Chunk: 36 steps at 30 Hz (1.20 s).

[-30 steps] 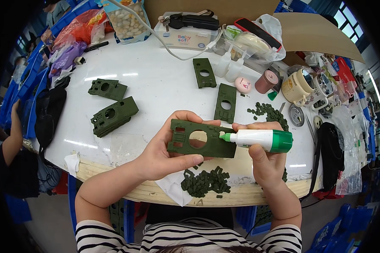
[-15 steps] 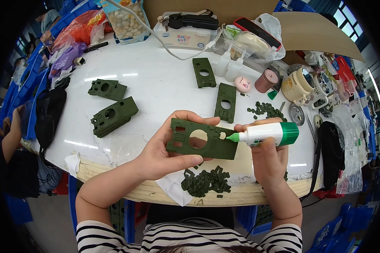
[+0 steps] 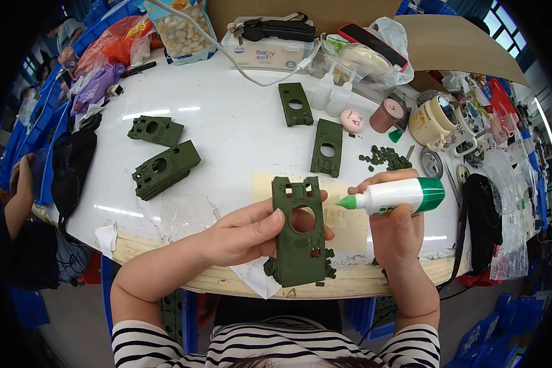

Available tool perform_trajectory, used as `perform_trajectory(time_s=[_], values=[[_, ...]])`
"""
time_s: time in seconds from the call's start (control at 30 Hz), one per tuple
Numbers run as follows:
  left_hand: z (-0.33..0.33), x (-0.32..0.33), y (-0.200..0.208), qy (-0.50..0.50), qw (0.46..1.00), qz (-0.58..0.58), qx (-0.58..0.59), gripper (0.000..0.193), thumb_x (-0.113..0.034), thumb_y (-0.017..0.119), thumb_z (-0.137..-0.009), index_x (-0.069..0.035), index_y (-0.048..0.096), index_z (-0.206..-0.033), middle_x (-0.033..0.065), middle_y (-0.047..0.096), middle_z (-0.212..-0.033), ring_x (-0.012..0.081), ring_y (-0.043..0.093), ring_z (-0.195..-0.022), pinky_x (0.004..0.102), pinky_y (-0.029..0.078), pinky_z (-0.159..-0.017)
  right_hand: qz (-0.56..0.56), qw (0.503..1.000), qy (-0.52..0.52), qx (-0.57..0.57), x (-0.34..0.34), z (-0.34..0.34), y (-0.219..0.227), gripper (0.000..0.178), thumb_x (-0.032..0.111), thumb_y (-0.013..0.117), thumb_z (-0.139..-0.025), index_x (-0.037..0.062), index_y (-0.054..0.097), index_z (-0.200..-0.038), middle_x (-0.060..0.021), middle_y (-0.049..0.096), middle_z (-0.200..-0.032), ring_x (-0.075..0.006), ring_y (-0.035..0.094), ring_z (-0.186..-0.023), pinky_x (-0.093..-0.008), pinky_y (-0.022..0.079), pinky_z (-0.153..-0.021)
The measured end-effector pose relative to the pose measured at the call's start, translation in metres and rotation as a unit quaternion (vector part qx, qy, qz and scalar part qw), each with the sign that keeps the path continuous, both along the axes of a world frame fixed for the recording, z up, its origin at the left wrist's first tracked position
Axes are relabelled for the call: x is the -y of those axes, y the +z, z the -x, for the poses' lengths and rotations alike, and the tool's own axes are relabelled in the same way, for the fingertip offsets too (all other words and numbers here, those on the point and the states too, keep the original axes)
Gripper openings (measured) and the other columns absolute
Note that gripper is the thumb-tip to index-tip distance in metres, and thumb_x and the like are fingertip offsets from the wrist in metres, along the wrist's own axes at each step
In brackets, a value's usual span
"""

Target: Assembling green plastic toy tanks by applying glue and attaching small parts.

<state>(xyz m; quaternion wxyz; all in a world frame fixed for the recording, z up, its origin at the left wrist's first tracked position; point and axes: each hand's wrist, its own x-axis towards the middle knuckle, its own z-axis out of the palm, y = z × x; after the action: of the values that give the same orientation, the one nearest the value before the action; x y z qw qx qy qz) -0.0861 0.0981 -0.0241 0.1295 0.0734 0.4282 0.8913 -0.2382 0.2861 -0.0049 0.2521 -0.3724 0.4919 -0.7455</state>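
My left hand [image 3: 248, 232] grips a dark green plastic model tank hull part [image 3: 299, 254] by its left edge, holding it upright with its long side toward me. The part has a big round hole and smaller rectangular openings at its far end. In my right hand [image 3: 398, 239] lies a white glue bottle [image 3: 391, 197] with a green base, its green nozzle pointing left, apart from the hull part. Behind the part's near end, a pile of small dark green pieces [image 3: 272, 268] is mostly hidden. Similar hull parts [image 3: 327, 150] lie farther back and to the left [image 3: 165, 168].
Another heap of small green pieces [image 3: 383, 158] lies right of centre, near a tape roll [image 3: 431, 164] and mugs [image 3: 432, 122]. Two squeeze bottles [image 3: 338, 98], a plastic box [image 3: 267, 52] and a snack bag [image 3: 184, 30] stand at the back. A black pouch [image 3: 73, 162] hangs at the left edge.
My left hand has turned the hull part from lying crosswise to pointing lengthwise, nearer to me. The glue nozzle, formerly at the part's surface, has drawn slightly right, away from it.
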Motion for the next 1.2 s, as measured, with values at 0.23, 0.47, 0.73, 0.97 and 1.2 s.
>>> perform_trajectory(time_s=[0.23,0.47,0.73,0.97,1.2], values=[[-0.0016,-0.0044,0.0,-0.043,0.998,0.033,0.021,0.063,-0.043,0.035,-0.102,-0.005,0.017,-0.148,0.0183,0.043,-0.139,0.025,0.046,-0.128,0.0402,0.044,-0.101,0.0,0.998,0.031,-0.057,0.0065,-0.0053,-0.0081,0.043,0.024,0.068,-0.089,-0.0027,0.049,-0.117,-0.0173,0.064,-0.113,-0.0213,0.063,-0.104,-0.0352,0.05,-0.091],[-0.0017,-0.0039,-0.0007,-0.075,0.996,0.052,0.02,0.062,-0.042,0.036,-0.102,-0.004,0.017,-0.148,0.0158,0.043,-0.139,0.0243,0.045,-0.128,0.0395,0.044,-0.101,-0.031,0.998,0.05,-0.029,0.0038,-0.0091,-0.0089,0.041,0.02,0.069,-0.089,-0.0025,0.05,-0.118,-0.0168,0.064,-0.112,-0.0187,0.063,-0.103,-0.0299,0.053,-0.084],[-0.0016,-0.0037,-0.0016,-0.073,0.996,0.048,0.013,0.06,-0.04,0.036,-0.103,-0.004,0.018,-0.148,0.0154,0.043,-0.139,0.0234,0.044,-0.128,0.0389,0.044,-0.101,-0.034,0.998,0.041,-0.031,0.0041,-0.01,-0.0093,0.041,0.019,0.069,-0.089,-0.0022,0.05,-0.118,-0.0167,0.066,-0.11,-0.0193,0.064,-0.101,-0.0305,0.053,-0.084],[-0.002,-0.0037,-0.0044,-0.072,0.996,0.05,0.009,0.059,-0.038,0.035,-0.103,-0.004,0.018,-0.147,0.0148,0.044,-0.139,0.0228,0.045,-0.128,0.0381,0.044,-0.1,-0.034,0.997,0.038,-0.052,0.005,-0.0091,-0.0087,0.041,0.019,0.07,-0.088,-0.0024,0.051,-0.118,-0.0169,0.066,-0.11,-0.0201,0.064,-0.101,-0.0321,0.052,-0.086],[-0.0016,-0.0043,-0.0033,-0.069,0.997,0.046,0.005,0.059,-0.038,0.035,-0.103,-0.004,0.018,-0.148,0.0146,0.044,-0.139,0.0221,0.046,-0.127,0.0367,0.045,-0.099,-0.037,0.997,0.035,-0.055,0.0047,-0.0093,-0.0097,0.041,0.019,0.07,-0.088,-0.0022,0.052,-0.117,-0.0166,0.066,-0.11,-0.0197,0.064,-0.1,-0.0322,0.052,-0.086]])
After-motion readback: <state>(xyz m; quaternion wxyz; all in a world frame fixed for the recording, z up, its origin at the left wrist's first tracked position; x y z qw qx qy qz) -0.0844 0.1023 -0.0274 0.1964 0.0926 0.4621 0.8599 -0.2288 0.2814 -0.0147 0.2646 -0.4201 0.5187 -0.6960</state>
